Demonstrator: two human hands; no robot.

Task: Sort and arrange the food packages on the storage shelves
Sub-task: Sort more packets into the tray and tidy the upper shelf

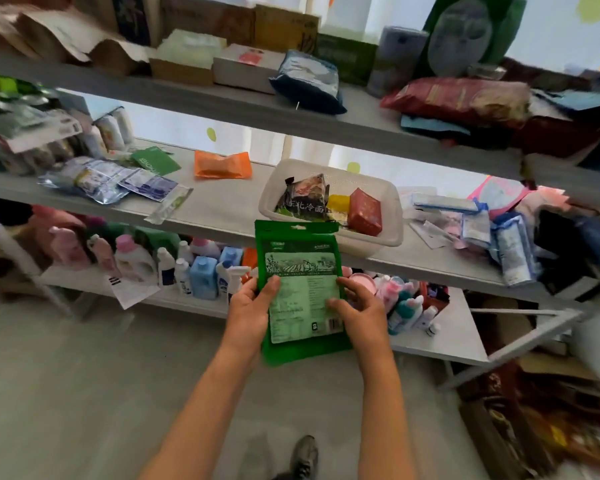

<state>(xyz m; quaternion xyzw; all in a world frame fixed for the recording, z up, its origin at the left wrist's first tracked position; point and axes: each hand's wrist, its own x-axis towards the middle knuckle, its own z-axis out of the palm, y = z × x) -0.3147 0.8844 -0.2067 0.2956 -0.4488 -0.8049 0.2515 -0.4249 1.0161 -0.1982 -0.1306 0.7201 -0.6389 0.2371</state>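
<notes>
Below, grey shelves point(222, 216) stand over seemingly pale floor point(84, 393).

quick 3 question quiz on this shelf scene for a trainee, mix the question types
1. True or false: both hands hold the green pouch.
2. Which shelf bears the basket? A top, B middle, C bottom
3. Fill in: the box in the basket, right of the yellow packet, is ____.

Key
1. True: left hand and right hand grip its sides.
2. B.
3. Red: the red box.
</notes>
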